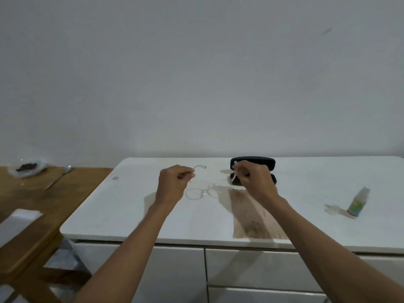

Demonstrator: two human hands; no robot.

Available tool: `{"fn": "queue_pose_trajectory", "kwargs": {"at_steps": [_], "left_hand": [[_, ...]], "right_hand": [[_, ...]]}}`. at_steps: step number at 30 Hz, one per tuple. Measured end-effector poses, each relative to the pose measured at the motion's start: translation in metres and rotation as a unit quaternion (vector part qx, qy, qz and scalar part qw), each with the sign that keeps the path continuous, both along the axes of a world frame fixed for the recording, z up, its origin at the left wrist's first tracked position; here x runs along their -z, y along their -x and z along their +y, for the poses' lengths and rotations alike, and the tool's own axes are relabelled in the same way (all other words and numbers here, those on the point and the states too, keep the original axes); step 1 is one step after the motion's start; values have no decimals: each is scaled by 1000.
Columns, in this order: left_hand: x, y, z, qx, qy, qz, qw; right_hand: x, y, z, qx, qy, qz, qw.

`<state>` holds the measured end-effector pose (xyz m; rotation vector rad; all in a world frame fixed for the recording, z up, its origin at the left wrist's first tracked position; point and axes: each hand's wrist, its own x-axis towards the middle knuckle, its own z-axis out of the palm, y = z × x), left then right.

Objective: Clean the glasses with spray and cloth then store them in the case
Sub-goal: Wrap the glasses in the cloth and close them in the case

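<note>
Nearest, over the white countertop [131,215], the left hand [172,184] and right hand [253,180] each pinch a temple arm of the clear-framed plastic glasses [197,192], lenses hanging just above the surface; a brownish cloth [251,215] lies under the right forearm. The small green-labelled spray bottle [358,202] stands well apart to the right. Behind the right hand the black hard case [253,165] sits open, so this looks like the storing step: fold the arms, then lower the frame inside.
</note>
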<state>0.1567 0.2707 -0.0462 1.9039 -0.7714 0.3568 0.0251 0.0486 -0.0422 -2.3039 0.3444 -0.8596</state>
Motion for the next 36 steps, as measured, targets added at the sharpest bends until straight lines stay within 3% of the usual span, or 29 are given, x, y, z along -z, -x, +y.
{"fn": "queue_pose_trajectory", "kwargs": {"at_steps": [14, 36], "left_hand": [[11, 60, -77, 92, -44, 107, 989], [18, 68, -68, 90, -66, 103, 988]], "right_hand": [[24, 90, -60, 93, -15, -1, 996], [34, 105, -54, 57, -58, 78, 994]]}}
